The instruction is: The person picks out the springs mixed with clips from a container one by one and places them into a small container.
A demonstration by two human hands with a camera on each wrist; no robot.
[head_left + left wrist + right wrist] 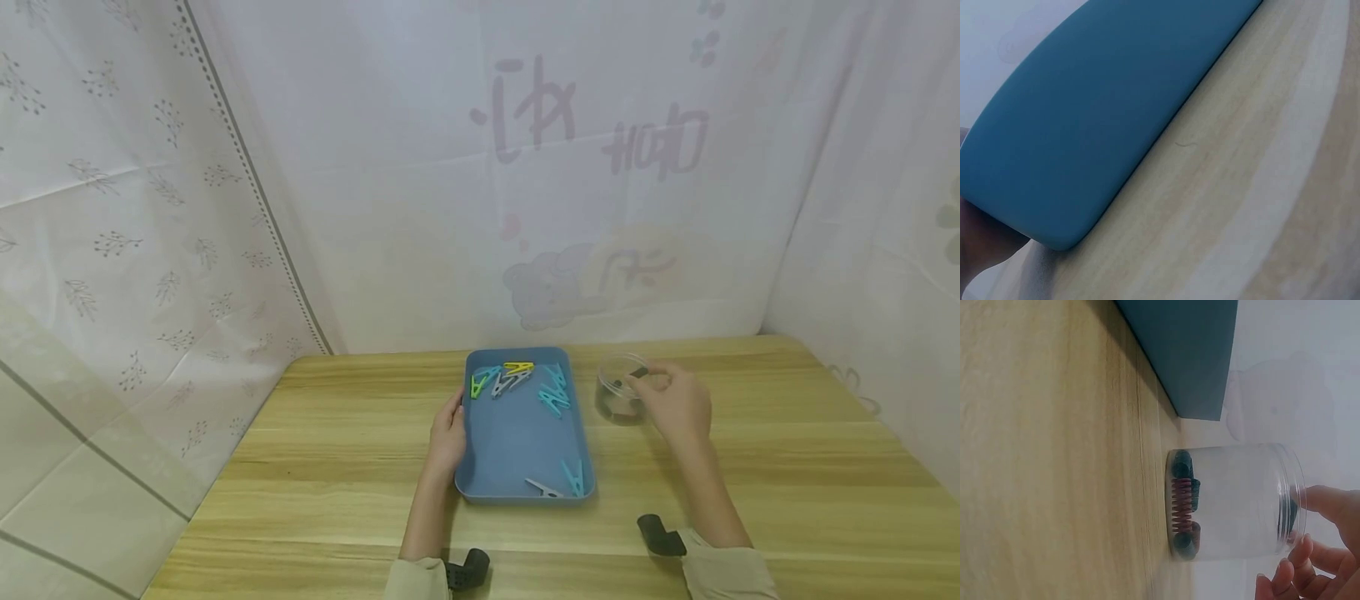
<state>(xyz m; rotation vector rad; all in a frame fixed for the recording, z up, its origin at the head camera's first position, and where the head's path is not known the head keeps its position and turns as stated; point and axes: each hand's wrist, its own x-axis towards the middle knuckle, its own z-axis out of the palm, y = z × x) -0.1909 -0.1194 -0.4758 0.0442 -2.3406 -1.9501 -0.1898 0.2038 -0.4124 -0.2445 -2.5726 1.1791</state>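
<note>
My right hand point(678, 404) is at the mouth of a clear plastic jar point(1235, 506), pinching a small dark piece point(640, 372) between fingers and thumb at the rim; its kind cannot be told. At the bottom of the jar lie a red coil spring point(1182, 505) and several dark green rounded pieces point(1184, 545). To the left, my left hand point(448, 437) grips the left side of a blue tray point(498, 450). In the tray are several plastic clothes pegs: turquoise pegs point(553, 400), a yellow peg point(519, 367), a green peg point(478, 385) and grey ones point(512, 382).
The jar stands just right of the tray on a wooden table point(330, 467). At the tray's near end lie a turquoise peg point(573, 479) and a grey peg point(545, 489). Printed cloth point(420, 217) hangs behind the table and at both sides.
</note>
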